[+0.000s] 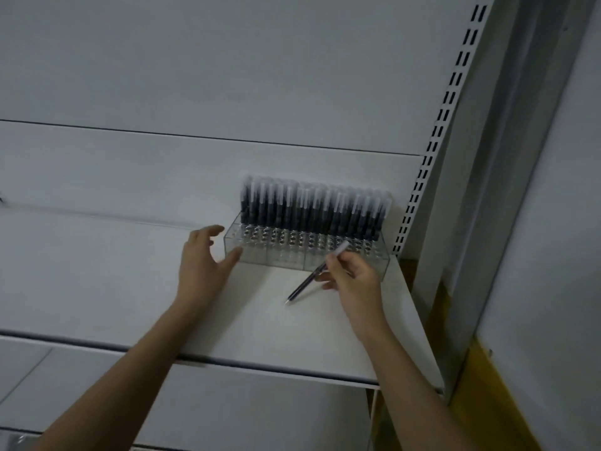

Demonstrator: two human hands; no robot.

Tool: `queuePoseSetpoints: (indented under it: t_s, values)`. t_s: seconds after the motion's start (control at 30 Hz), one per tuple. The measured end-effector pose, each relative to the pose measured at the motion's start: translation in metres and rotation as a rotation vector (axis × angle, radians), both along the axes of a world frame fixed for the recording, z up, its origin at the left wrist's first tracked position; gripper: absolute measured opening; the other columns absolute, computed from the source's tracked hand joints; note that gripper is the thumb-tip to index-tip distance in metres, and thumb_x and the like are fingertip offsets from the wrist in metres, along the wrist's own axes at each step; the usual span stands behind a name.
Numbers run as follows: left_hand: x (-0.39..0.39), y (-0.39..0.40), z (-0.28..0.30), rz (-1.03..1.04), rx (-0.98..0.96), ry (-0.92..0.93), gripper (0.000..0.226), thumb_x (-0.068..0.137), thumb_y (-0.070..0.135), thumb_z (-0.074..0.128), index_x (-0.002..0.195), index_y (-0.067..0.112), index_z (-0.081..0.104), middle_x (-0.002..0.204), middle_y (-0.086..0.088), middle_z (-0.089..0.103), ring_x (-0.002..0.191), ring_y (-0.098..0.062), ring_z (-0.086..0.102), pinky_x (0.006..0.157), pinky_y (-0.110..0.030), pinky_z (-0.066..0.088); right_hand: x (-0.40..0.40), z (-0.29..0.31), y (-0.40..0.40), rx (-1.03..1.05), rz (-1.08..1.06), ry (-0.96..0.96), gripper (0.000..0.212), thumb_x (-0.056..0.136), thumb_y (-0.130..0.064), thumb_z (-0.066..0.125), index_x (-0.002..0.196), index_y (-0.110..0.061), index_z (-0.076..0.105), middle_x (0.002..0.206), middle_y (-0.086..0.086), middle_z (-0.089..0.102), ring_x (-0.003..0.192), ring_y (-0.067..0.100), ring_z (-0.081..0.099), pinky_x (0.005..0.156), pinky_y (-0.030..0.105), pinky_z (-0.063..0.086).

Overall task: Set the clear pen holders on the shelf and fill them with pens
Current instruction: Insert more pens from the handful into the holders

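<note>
Pen [307, 280] in my right hand [353, 281]: I see the fingers and thumb pinching it near its capped end, with the dark barrel slanting down and to the left so that its pale tip hangs just above the white shelf [260, 327]. The capped end points up toward the front wall of the clear pen holder [305, 252], and from here it overlaps that wall; I cannot tell whether it touches.

The holder stands at the back right of the shelf, close to the slotted upright [439, 125] and against the pale back panel [195, 76]. Its rear rows are packed with upright pens [312, 206], dark-bodied with whitish caps, while the front rows show bare round holes. My right hand sits just in front of the holder's right half, knuckles toward me.

My left hand [203, 265] holds nothing. It is spread wide, the fingers loosely bent, with the thumb reaching to the holder's front left corner and seeming to touch it; the other fingertips hover beside the left end wall. Both forearms come up from the lower edge of the view across the shelf's front lip.
</note>
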State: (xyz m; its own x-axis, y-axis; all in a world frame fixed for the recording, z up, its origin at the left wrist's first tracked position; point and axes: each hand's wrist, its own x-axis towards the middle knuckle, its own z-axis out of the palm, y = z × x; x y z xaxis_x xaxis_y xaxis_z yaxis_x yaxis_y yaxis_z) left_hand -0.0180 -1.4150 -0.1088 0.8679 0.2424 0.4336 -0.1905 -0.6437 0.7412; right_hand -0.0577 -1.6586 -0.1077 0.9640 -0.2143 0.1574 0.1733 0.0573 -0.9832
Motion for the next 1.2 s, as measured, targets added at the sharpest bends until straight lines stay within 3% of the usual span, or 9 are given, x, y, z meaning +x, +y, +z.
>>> queuePoseSetpoints:
  t_s: [0.13,0.2,0.3,0.43,0.6,0.77,0.97,1.1,1.2]
  values:
    - [0.009,0.012,-0.002,-0.042,-0.089,0.188,0.074,0.083,0.033,0.079,0.145,0.015,0.043,0.139,-0.005,0.055,0.123,-0.023,0.053,0.101,-0.037,0.043,0.014,0.015,0.016,-0.035,0.043,-0.051,0.004,0.092,-0.003,0.065,0.095,-0.001,0.066,0.09,0.021,0.07,0.07,0.021,0.07,0.064,0.027,0.059]
    - [0.014,0.011,-0.004,-0.04,-0.068,0.246,0.073,0.085,0.039,0.076,0.146,0.019,0.042,0.138,-0.002,0.059,0.124,-0.023,0.055,0.103,-0.038,0.043,0.024,0.03,0.028,-0.087,0.064,-0.113,0.004,0.09,-0.002,0.067,0.092,-0.005,0.066,0.085,0.015,0.07,0.069,0.02,0.07,0.064,0.029,0.059]
    - [0.015,0.008,-0.005,0.011,0.116,0.303,0.055,0.091,0.042,0.066,0.139,0.021,0.051,0.135,0.0,0.063,0.124,-0.025,0.057,0.1,-0.034,0.041,0.042,0.053,0.048,-0.212,0.056,-0.22,0.006,0.09,-0.008,0.07,0.089,-0.013,0.067,0.082,0.008,0.07,0.075,0.022,0.071,0.07,0.038,0.061]
    - [0.011,0.005,-0.003,0.055,0.199,0.273,0.033,0.096,0.039,0.056,0.125,0.023,0.063,0.128,-0.003,0.067,0.121,-0.026,0.058,0.098,-0.032,0.039,0.069,0.074,0.074,-0.363,0.007,-0.302,0.009,0.089,-0.017,0.071,0.089,-0.014,0.062,0.082,0.004,0.069,0.078,0.023,0.07,0.073,0.046,0.059]
    - [0.011,0.008,-0.007,0.05,0.19,0.196,0.026,0.101,0.034,0.051,0.111,0.019,0.069,0.114,-0.004,0.073,0.112,-0.027,0.063,0.094,-0.033,0.042,0.091,0.089,0.097,-0.523,-0.039,-0.355,0.012,0.091,-0.018,0.07,0.09,-0.011,0.061,0.077,-0.004,0.064,0.071,0.01,0.063,0.066,0.027,0.054]
    - [0.018,0.013,-0.016,0.069,0.236,0.191,0.03,0.102,0.04,0.043,0.1,0.025,0.068,0.096,0.002,0.075,0.098,-0.024,0.067,0.098,-0.038,0.038,0.101,0.09,0.115,-0.629,-0.006,-0.341,0.011,0.092,-0.018,0.068,0.092,-0.011,0.06,0.075,-0.009,0.059,0.069,0.009,0.058,0.065,0.023,0.048]
    - [0.022,0.015,-0.019,0.065,0.28,0.189,0.028,0.102,0.039,0.043,0.098,0.025,0.067,0.091,0.0,0.074,0.093,-0.024,0.066,0.095,-0.037,0.036,0.107,0.074,0.124,-0.866,0.091,-0.266,0.016,0.092,-0.016,0.067,0.085,-0.011,0.054,0.079,0.004,0.061,0.073,0.02,0.056,0.066,0.029,0.043]
    - [0.023,0.016,-0.02,0.053,0.265,0.19,0.027,0.102,0.037,0.042,0.094,0.026,0.065,0.089,0.003,0.074,0.091,-0.021,0.066,0.101,-0.042,0.036,0.11,0.066,0.129,-0.887,0.046,-0.242,0.015,0.092,-0.019,0.067,0.086,-0.009,0.057,0.083,0.009,0.066,0.076,0.022,0.06,0.069,0.033,0.049]
    - [0.024,0.015,-0.022,0.053,0.261,0.192,0.029,0.103,0.037,0.04,0.095,0.026,0.066,0.089,0.004,0.074,0.09,-0.019,0.065,0.097,-0.038,0.033,0.107,0.065,0.132,-0.887,0.029,-0.237,0.016,0.092,-0.018,0.067,0.083,-0.011,0.055,0.08,0.007,0.064,0.075,0.022,0.06,0.069,0.032,0.049]
